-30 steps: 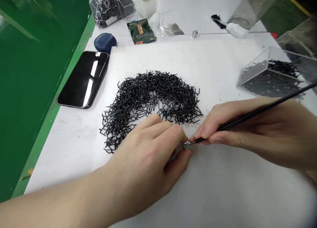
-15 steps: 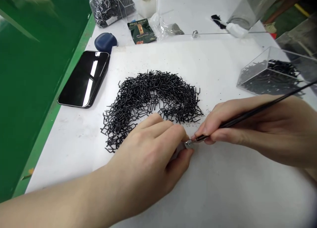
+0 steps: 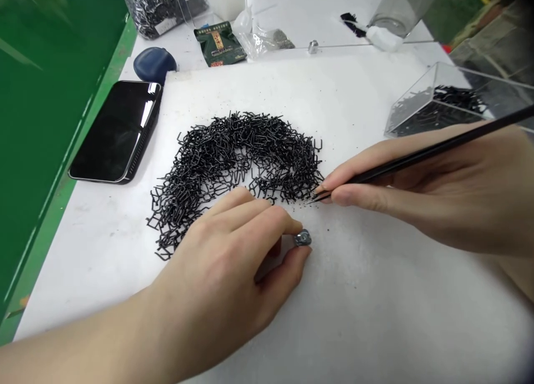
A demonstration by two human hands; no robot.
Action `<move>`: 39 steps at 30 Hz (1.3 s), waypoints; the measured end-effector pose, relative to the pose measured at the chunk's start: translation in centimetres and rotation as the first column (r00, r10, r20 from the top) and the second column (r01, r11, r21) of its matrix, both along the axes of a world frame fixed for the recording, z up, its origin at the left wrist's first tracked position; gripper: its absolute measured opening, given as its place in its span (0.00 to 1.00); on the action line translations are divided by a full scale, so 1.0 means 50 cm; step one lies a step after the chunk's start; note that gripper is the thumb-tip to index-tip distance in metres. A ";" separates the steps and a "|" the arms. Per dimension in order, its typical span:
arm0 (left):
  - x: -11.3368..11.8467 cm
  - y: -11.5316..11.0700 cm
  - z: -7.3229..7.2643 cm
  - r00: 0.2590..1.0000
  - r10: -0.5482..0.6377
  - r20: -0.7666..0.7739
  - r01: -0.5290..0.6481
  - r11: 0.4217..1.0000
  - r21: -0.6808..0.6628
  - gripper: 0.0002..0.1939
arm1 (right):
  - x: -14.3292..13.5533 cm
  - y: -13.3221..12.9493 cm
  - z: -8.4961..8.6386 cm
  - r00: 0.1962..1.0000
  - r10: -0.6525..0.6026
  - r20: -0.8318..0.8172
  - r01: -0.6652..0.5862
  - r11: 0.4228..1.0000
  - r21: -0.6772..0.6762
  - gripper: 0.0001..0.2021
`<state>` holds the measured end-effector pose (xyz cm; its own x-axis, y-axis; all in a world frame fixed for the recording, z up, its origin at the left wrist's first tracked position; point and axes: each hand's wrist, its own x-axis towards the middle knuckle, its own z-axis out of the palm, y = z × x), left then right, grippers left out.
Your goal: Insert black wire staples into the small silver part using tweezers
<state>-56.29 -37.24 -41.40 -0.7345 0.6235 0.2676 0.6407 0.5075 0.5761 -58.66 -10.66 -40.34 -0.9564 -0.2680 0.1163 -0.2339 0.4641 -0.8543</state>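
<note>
Between the thumb and index finger of my left hand (image 3: pixel 233 256) is a small shiny metal part (image 3: pixel 303 237), held just above or on the white work surface; its exact shape is too small to make out. My right hand (image 3: pixel 396 189) is closed around black tweezers (image 3: pixel 400 164), gripped much like a pen. Their fine tips point left, at the right end of a curved pile of small bent black wire pieces (image 3: pixel 250 139). Whether a piece is between the tips I cannot tell. The pile arcs behind my left hand, which hides part of its near left end.
A phone (image 3: pixel 114 131) and a dark blue rounded case (image 3: pixel 154 65) lie at the left edge. Behind are a green packet (image 3: pixel 219 44), a bag of black pieces (image 3: pixel 162 8) and a small metal nut-like part (image 3: pixel 312 46). A clear box (image 3: pixel 411 100) holds more black pieces at right.
My right hand has drawn the tweezers away from the metal part, over to the pile's right end. My left hand still holds the part. The whole view has shifted slightly.
</note>
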 end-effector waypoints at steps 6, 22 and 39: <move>0.004 -0.004 0.005 1.000 -0.005 0.022 0.006 1.000 -0.026 0.06 | 0.000 0.003 -0.005 1.000 0.008 0.007 -0.008 1.000 -0.006 0.03; 0.002 0.002 0.006 0.999 -0.004 0.035 0.004 1.000 0.002 0.08 | 0.002 -0.002 -0.008 1.000 -0.026 -0.013 0.026 0.999 0.045 0.04; 0.003 -0.002 0.000 0.999 -0.004 0.037 0.004 1.000 -0.009 0.05 | -0.003 -0.005 -0.010 1.000 -0.021 0.011 0.021 1.000 -0.024 0.04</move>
<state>-56.15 -37.33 -41.39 -0.7414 0.6286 0.2349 0.6211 0.5103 0.5948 -58.81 -10.90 -40.83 -0.9630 -0.2454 0.1116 -0.2148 0.4484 -0.8677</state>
